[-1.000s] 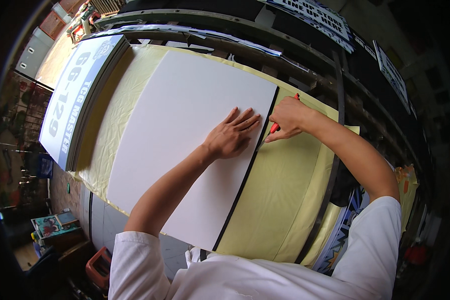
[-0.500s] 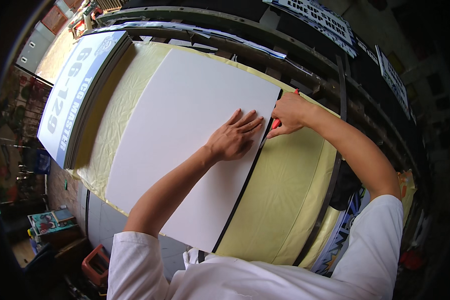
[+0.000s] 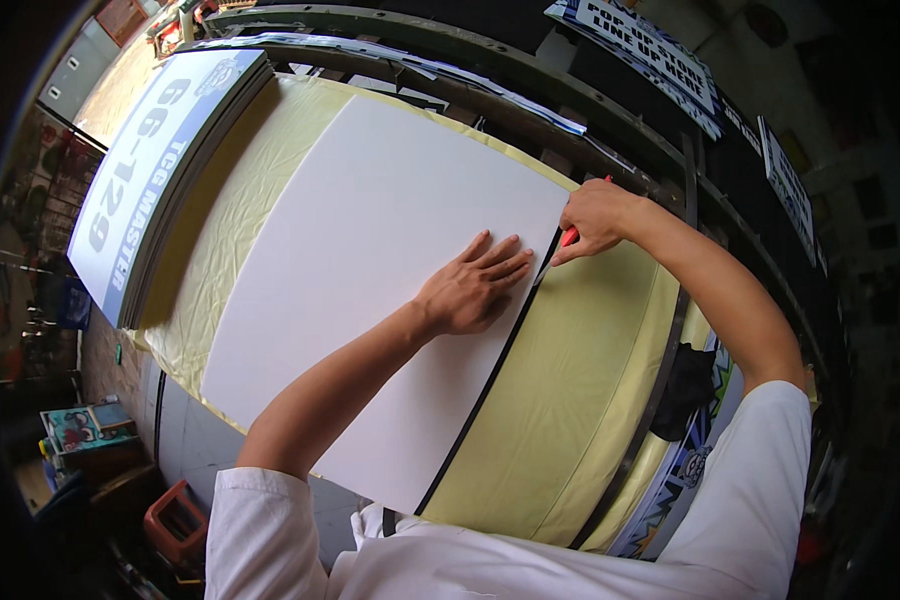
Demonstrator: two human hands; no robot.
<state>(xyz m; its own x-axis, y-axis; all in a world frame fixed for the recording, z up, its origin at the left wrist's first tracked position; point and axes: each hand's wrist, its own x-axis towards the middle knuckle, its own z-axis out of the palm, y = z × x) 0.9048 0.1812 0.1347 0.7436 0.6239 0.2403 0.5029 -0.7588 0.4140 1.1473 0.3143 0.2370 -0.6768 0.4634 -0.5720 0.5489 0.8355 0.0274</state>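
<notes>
A large white board (image 3: 360,230) with a black strip (image 3: 485,398) along its right edge lies on a yellow sheet (image 3: 560,390). My left hand (image 3: 473,287) rests flat on the board, fingers spread, close to that strip. Near the far end of the same edge, my right hand (image 3: 600,212) is closed around a red utility knife (image 3: 570,237). The thin blade points down toward the black strip; whether it touches is too small to tell.
A stack of printed signboards (image 3: 160,180) stands on the left end of the yellow sheet. Dark metal rails (image 3: 420,38) run behind the table. More printed signs (image 3: 640,60) lie at the far right. A reddish plastic stool (image 3: 178,525) stands on the floor at lower left.
My right hand has moved slightly along the edge with the knife, away from the left hand. The left hand stays on the board. The whole view has shifted a little.
</notes>
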